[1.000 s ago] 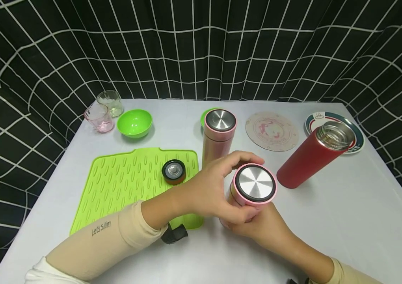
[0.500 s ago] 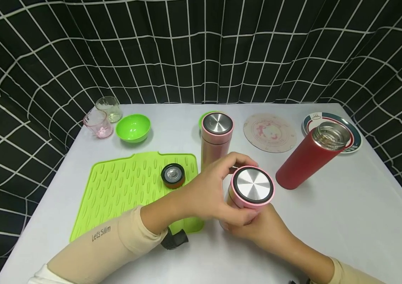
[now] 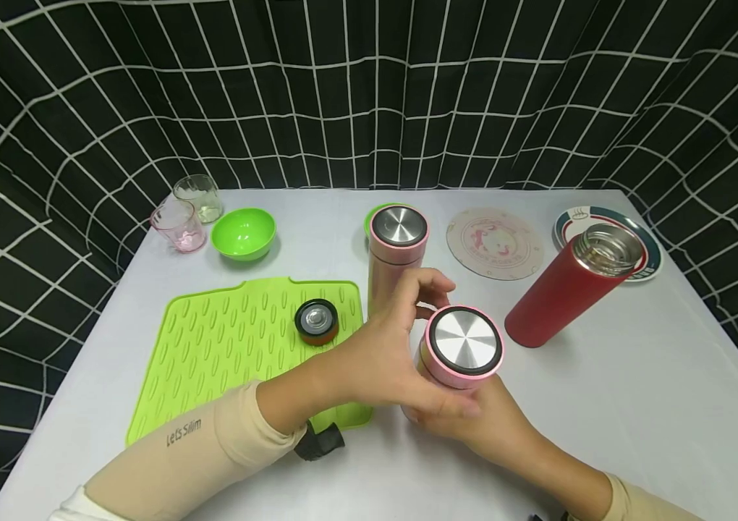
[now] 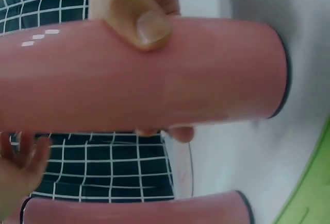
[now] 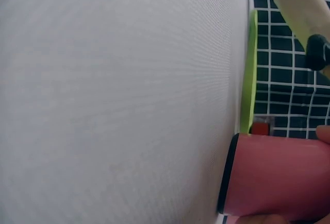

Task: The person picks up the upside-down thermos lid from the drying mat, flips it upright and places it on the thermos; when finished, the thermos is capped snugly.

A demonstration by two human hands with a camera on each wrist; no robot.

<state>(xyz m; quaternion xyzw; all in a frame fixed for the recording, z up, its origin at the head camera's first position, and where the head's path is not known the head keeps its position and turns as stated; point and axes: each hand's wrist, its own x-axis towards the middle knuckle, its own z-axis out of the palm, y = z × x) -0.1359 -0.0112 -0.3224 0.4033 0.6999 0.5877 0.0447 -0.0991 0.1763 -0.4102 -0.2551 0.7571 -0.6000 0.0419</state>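
White surface (image 3: 636, 405), grid backdrop. Pink flask (image 3: 456, 354) near centre: rigid, smooth, likely slippery. Right hand (image 3: 480, 420) clasping body; left hand (image 3: 385, 354) curled round lid rim.

Bright even overhead light, soft shadows, bowed fisheye edges, blurred wrist close-ups.

Brushed steel lid (image 3: 464, 340) with a pink rim on the held flask (image 4: 154, 74), its body smooth, satin pink. Same finish on the second pink flask (image 3: 397, 253). Matt red coat and bare shiny steel mouth on the red flask (image 3: 567, 289). Ribbed, rubbery green mat (image 3: 226, 340). Glossy green plastic bowl (image 3: 243, 233). Clear glass cups (image 3: 188, 210). Matt white surface (image 3: 636, 391). Soft beige cloth sleeve (image 3: 187, 449).
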